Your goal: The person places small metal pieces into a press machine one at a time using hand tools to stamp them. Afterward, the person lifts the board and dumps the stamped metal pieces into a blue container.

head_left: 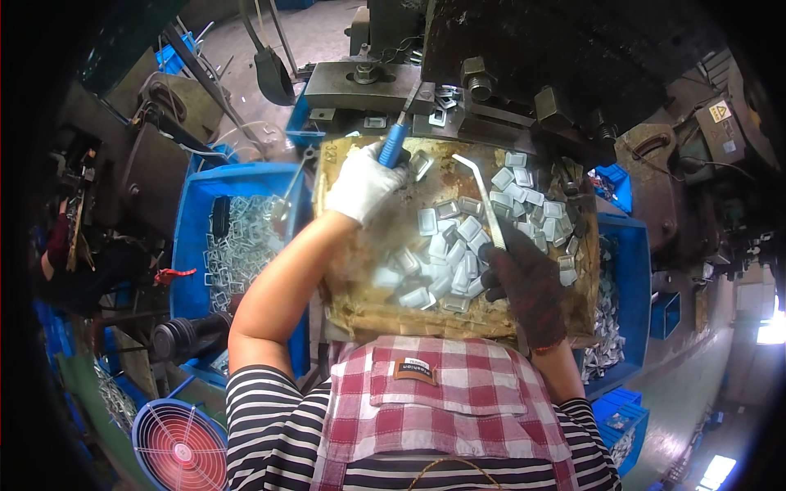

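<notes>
Left hand (356, 188): white-gloved, gripping one blue-handled tool (393, 146) near far edge of tabletop (350, 304)
Right hand (526, 288): dark-gloved, gripping one pair of bent metal tweezers (483, 195)
Metal pieces (467, 267): I see dozens, shiny shallow rectangles, centre to right edge

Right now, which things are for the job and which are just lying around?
Seem part of the job:
blue-handled tool, in the left hand
bent-tipped metal tool, in the right hand
small silver pieces
worktable under them

Seem just nearby:
round fan, lower left
red thing on the left, too small to name
</notes>
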A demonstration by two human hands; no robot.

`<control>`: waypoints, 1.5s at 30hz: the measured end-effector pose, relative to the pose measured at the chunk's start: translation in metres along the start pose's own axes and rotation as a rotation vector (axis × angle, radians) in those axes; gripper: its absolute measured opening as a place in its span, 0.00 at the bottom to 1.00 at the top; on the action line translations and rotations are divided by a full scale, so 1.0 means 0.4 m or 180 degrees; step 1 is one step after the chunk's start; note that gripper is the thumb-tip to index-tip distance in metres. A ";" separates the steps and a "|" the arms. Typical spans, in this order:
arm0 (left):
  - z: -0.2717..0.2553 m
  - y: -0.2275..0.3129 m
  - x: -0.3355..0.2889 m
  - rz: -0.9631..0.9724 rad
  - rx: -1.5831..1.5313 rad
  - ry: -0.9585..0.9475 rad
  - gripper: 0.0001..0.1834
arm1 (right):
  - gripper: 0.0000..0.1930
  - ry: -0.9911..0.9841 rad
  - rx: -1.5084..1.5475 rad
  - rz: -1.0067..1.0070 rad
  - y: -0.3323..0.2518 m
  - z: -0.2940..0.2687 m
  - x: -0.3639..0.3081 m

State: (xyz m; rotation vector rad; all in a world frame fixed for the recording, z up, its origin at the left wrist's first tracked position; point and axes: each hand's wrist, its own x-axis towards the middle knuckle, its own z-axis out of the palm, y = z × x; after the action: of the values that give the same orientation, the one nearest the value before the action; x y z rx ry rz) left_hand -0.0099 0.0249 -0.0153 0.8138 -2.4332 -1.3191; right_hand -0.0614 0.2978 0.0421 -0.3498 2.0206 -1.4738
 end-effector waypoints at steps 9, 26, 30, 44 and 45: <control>0.015 0.019 -0.014 -0.0107 -0.1070 0.0244 0.12 | 0.22 -0.0454 -0.0204 -0.0079 -0.049 0.028 -0.013; -0.074 0.315 0.241 0.0663 0.3532 -0.1578 0.12 | 0.23 0.0829 -0.1062 -0.0927 -0.089 -0.064 0.105; -0.052 0.250 0.237 0.0486 0.2594 -0.0620 0.17 | 0.22 0.0781 -0.0799 -0.0732 -0.093 -0.053 0.147; -0.023 0.066 -0.037 0.1162 0.1551 -0.2603 0.19 | 0.20 0.1205 -0.0978 -0.0962 -0.070 -0.046 0.248; -0.023 0.062 -0.039 0.1458 0.1806 -0.2446 0.17 | 0.20 0.1155 -0.1065 -0.1217 -0.064 -0.062 0.247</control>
State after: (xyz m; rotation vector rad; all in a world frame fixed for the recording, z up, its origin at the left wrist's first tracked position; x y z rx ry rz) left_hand -0.0019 0.0385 0.0111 -0.2584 -3.3743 -0.8483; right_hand -0.1570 0.2546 0.0397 -0.6787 2.6157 -1.4969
